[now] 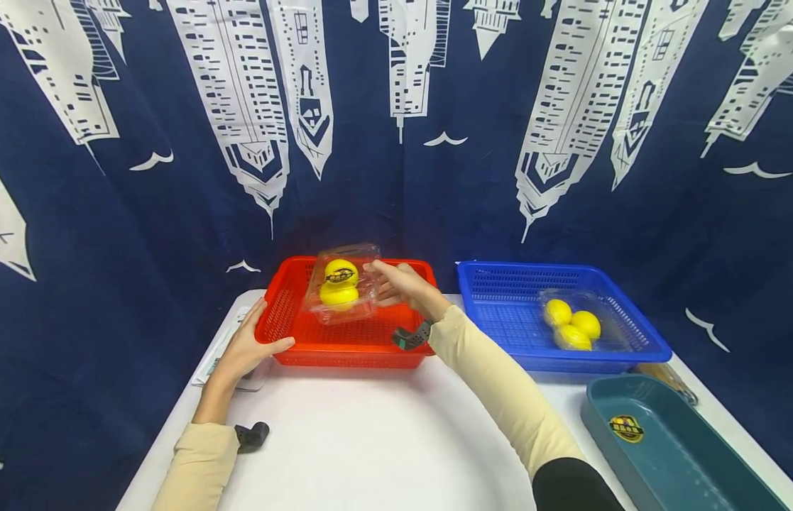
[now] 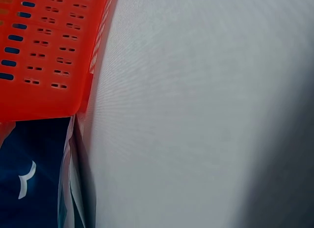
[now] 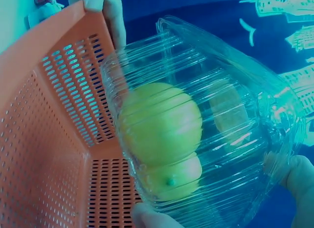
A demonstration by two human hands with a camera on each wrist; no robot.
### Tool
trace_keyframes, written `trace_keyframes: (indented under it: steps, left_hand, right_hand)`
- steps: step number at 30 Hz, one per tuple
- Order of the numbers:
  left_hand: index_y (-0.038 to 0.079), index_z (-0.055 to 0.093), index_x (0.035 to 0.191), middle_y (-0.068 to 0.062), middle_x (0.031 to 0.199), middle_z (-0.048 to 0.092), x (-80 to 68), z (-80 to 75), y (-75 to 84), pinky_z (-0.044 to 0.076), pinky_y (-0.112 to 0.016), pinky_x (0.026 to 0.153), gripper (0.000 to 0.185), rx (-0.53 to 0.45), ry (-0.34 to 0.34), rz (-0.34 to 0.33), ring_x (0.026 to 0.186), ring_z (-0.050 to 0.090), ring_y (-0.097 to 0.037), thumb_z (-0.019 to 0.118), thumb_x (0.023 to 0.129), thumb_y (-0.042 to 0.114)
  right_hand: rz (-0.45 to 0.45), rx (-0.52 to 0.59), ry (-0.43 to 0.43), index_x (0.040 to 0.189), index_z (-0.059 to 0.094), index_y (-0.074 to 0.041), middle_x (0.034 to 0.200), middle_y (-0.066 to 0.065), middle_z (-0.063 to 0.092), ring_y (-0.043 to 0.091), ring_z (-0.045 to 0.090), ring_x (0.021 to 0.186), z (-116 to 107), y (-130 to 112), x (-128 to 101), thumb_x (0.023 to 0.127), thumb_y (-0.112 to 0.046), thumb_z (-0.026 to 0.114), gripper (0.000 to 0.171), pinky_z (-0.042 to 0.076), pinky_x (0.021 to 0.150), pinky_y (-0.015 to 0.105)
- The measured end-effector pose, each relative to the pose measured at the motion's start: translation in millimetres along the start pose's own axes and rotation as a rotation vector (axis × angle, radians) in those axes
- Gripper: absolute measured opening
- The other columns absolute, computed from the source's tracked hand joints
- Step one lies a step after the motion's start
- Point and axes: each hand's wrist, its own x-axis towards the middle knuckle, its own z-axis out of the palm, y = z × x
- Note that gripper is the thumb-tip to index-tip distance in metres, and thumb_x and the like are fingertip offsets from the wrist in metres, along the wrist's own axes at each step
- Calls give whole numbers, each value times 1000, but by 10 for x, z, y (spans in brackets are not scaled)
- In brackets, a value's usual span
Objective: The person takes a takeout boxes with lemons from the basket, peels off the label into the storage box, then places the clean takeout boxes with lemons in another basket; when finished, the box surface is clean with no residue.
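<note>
Clear plastic clamshell box holding yellow lemons (two show, one bearing a dark label) hangs tilted above the red basket, pinched at its side by the right hand, fingers curled onto its edge. The left hand rests against the basket's left wall with relaxed fingers and the thumb on the front corner. On the white table, a blue basket to the right contains three more lemons, and a teal tray lies nearby.

The head view is bright and even, bowed at its edges. The right wrist view looks blue-tinted, perhaps from white balance; the left wrist view is soft, with shadow at its right.
</note>
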Motion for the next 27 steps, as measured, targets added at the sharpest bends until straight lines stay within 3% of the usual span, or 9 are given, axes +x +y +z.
trace_keyframes:
  steps: [4, 6, 7, 9, 12, 17, 22, 24, 27]
  left_hand:
    - [5, 10, 157, -15, 164, 12, 22, 36, 0, 22, -64, 116, 108, 5, -5, -1, 146, 22, -41, 77, 78, 36]
    - [6, 10, 157, -15, 164, 12, 32, 53, 4, 22, -64, 116, 107, 7, -6, -2, 146, 22, -40, 77, 78, 36]
    - [6, 11, 157, -14, 164, 12, 34, 59, 7, 21, -64, 117, 107, 6, -5, -4, 147, 22, -40, 77, 78, 35]
    - [7, 11, 157, -13, 164, 12, 39, 67, 10, 21, -64, 117, 106, 6, -2, -4, 147, 22, -40, 77, 78, 35]
    - [7, 11, 157, -13, 164, 12, 45, 69, 13, 20, -64, 117, 107, 10, -2, 1, 147, 21, -39, 77, 78, 36]
    - [5, 11, 157, -14, 164, 12, 33, 60, 30, 21, -65, 116, 107, 15, -4, 9, 147, 21, -41, 77, 78, 37]
    - [5, 10, 157, -14, 164, 11, -8, 31, 25, 22, -65, 116, 107, 7, 0, 7, 146, 22, -41, 77, 78, 35]
    - [5, 10, 157, -14, 164, 11, -19, 15, 17, 22, -65, 116, 107, 5, 2, 6, 146, 22, -41, 77, 79, 35]
    - [5, 10, 157, -14, 164, 11, -31, -4, 9, 21, -65, 116, 107, 2, 6, 8, 146, 21, -41, 77, 79, 34]
  right_hand:
    - [2, -18, 23, 135, 56, -5, 133, 22, 50, 27, 64, 94, -87, 7, -117, 97, -41, 51, 52, 61, 82, 38]
    - [6, -20, 35, 134, 57, -4, 129, 22, 51, 26, 64, 93, -138, 12, -181, 96, -40, 53, 53, 61, 81, 38]
    - [5, -14, 35, 124, 62, -2, 116, 18, 57, 23, 63, 84, -162, 14, -213, 95, -40, 54, 48, 61, 77, 36]
    - [0, -3, 41, 119, 62, 0, 94, 11, 56, 17, 58, 71, -203, 18, -276, 94, -39, 55, 47, 61, 71, 32]
    - [-6, 14, 49, 99, 59, 0, 69, 1, 37, 13, 43, 55, -260, 26, -370, 94, -38, 55, 38, 59, 62, 26]
    - [-22, -11, 76, 94, 60, -6, 69, 0, 37, 14, 50, 58, -343, 37, -565, 95, -40, 53, 35, 60, 65, 28]
    - [-25, -26, 79, 70, 44, -11, 61, -2, 29, 12, 37, 51, -399, 47, -766, 94, -41, 54, 40, 62, 70, 32]
    - [-24, -45, 76, 77, 57, -8, 64, -3, 40, 9, 43, 54, -420, 53, -855, 95, -40, 51, 38, 62, 73, 34]
    - [-15, -81, 71, 116, 66, -4, 90, 9, 66, 12, 63, 71, -454, 68, -986, 96, -41, 46, 46, 61, 79, 37]
